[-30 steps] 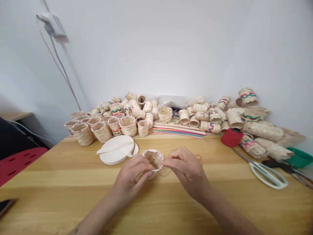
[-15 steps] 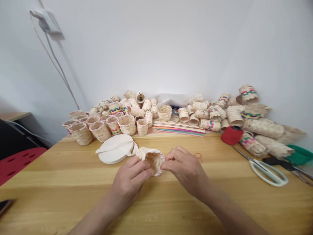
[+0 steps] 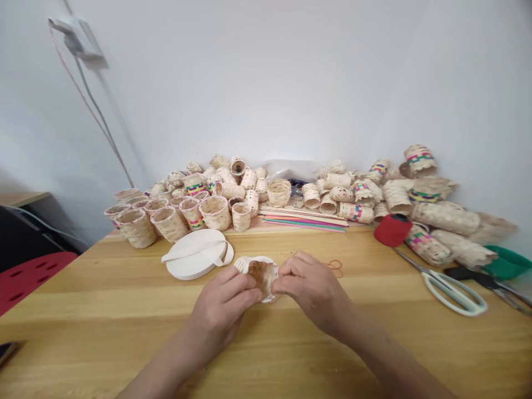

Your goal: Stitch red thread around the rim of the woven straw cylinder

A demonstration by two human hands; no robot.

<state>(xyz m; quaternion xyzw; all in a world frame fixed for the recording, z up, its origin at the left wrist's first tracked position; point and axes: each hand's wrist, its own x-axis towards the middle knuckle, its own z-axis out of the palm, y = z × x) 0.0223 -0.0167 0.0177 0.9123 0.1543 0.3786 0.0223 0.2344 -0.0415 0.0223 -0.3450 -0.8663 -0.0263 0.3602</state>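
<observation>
A small woven basket (image 3: 270, 272) lies tilted between my hands, its mouth turned toward me. White tape lines its rim, with pinkish stitching along part of the edge. My left hand (image 3: 224, 302) is closed on the basket's near left side, fingers reaching over the rim. At the right edge of the mouth, my right hand (image 3: 310, 285) pinches the rim. Whether a needle sits between those fingertips is too small to tell. A loose reddish thread (image 3: 334, 267) curls on the table just beyond my right hand.
A roll of white tape (image 3: 195, 256) lies left of the basket. Finished-rim baskets (image 3: 139, 230) stand behind it. Coloured strips (image 3: 305, 220) lie at the back. To the right are a red thread spool (image 3: 393, 230), scissors (image 3: 453, 293), a green bowl (image 3: 509, 261) and piled woven tubes (image 3: 446, 215).
The basket has turned slightly between my hands, its mouth looking a little different. My right fingers have shifted a little at the rim. My left hand has barely moved.
</observation>
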